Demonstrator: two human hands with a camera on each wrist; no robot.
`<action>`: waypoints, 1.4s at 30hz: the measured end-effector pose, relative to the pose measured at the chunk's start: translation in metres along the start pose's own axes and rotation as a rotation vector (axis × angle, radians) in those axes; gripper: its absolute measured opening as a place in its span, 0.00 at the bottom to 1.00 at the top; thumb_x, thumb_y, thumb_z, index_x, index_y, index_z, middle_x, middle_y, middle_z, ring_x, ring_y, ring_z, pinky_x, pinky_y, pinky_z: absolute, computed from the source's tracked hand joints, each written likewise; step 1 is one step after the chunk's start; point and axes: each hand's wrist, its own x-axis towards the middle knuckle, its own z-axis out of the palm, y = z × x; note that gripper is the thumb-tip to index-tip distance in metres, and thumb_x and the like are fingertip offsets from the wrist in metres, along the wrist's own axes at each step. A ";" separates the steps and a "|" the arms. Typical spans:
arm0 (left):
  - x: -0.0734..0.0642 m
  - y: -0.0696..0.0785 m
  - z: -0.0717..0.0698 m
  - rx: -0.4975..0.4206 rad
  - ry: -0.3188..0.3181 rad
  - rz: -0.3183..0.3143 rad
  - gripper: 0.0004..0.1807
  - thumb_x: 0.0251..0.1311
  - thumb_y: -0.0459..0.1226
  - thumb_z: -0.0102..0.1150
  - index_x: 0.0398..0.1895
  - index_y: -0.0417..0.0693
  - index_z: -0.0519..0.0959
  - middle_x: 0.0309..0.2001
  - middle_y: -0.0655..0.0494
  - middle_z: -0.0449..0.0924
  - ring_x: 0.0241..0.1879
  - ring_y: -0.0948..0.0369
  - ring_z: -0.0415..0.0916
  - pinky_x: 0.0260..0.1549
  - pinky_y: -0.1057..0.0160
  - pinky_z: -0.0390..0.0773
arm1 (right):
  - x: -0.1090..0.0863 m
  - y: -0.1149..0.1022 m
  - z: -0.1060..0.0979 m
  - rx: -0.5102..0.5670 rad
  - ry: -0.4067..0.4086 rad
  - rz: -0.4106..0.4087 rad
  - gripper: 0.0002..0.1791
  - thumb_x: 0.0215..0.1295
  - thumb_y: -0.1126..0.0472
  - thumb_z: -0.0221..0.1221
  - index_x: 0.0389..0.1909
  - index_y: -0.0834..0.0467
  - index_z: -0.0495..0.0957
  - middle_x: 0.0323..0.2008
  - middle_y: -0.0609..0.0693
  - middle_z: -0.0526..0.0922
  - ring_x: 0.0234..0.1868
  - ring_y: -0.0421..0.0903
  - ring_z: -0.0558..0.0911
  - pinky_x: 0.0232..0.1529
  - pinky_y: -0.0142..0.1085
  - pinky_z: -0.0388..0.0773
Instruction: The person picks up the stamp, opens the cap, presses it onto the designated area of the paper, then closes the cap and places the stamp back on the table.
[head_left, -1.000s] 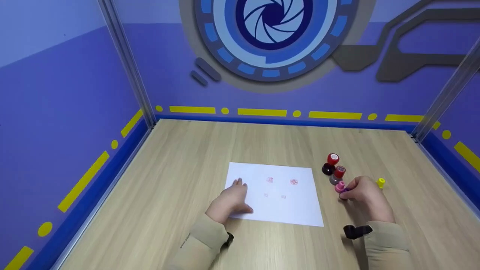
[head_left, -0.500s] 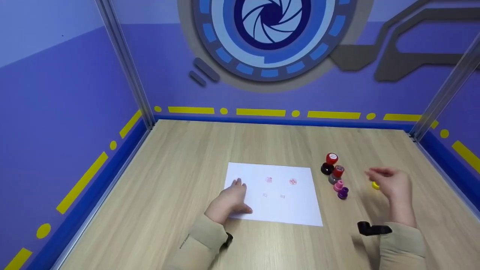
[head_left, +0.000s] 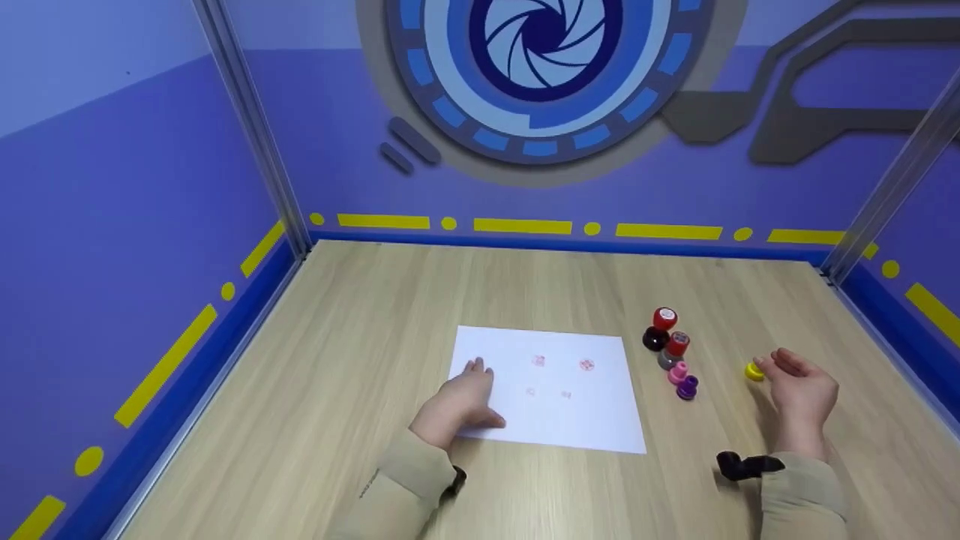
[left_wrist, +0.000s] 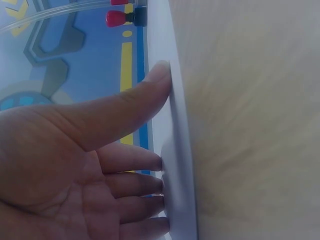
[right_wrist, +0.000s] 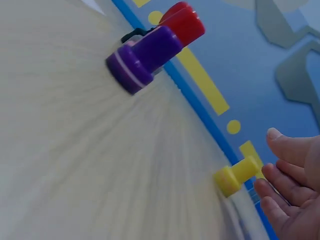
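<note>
My left hand (head_left: 466, 394) rests on the left part of a white sheet of paper (head_left: 555, 427), its straight fingertips and thumb touching it in the left wrist view. Four faint red prints show on the sheet's right half, one of them a round print (head_left: 586, 365). My right hand (head_left: 802, 386) is beside a small yellow stamp (right_wrist: 235, 176) standing upright on the table. Thumb and fingers are apart, with the stamp's handle just in front of the fingertips. To its left stand a purple stamp (head_left: 687, 388) and a pink stamp (head_left: 678, 373).
Behind the pink stamp are two larger red-handled stamps, a grey-based stamp (head_left: 677, 345) and a black-based stamp (head_left: 664, 319). The wooden table (head_left: 360, 337) meets blue printed walls (head_left: 337, 150) at its back and sides. Metal posts (head_left: 255, 135) mark the corners.
My right hand has let go of the purple stamp beside the pink one and moved right to the yellow stamp. The left hand has stayed on the paper.
</note>
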 end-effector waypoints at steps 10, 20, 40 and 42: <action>0.000 0.002 -0.001 0.006 -0.003 -0.001 0.50 0.57 0.46 0.76 0.77 0.32 0.61 0.80 0.33 0.51 0.82 0.43 0.49 0.81 0.52 0.55 | 0.005 0.013 0.008 -0.074 0.000 -0.074 0.28 0.70 0.57 0.65 0.69 0.61 0.75 0.45 0.40 0.85 0.37 0.21 0.71 0.35 0.11 0.69; 0.000 0.003 -0.001 0.017 -0.005 -0.001 0.51 0.57 0.47 0.76 0.76 0.32 0.61 0.80 0.33 0.51 0.82 0.43 0.50 0.80 0.52 0.55 | 0.006 0.015 0.009 -0.085 0.036 -0.091 0.25 0.71 0.55 0.63 0.65 0.62 0.78 0.25 0.21 0.72 0.34 0.22 0.69 0.44 0.21 0.68; 0.001 0.002 0.000 0.023 -0.007 -0.010 0.50 0.58 0.46 0.76 0.77 0.33 0.61 0.80 0.33 0.52 0.82 0.44 0.50 0.80 0.52 0.56 | -0.067 -0.083 0.030 0.392 -0.010 -0.158 0.24 0.62 0.52 0.72 0.59 0.54 0.84 0.42 0.35 0.84 0.47 0.34 0.81 0.43 0.14 0.78; 0.000 0.002 0.000 0.019 -0.007 -0.012 0.50 0.58 0.46 0.76 0.77 0.33 0.61 0.81 0.34 0.51 0.82 0.44 0.50 0.80 0.52 0.56 | -0.079 -0.088 0.041 0.376 -0.061 -0.205 0.24 0.63 0.53 0.71 0.59 0.55 0.83 0.43 0.36 0.85 0.49 0.35 0.81 0.46 0.14 0.78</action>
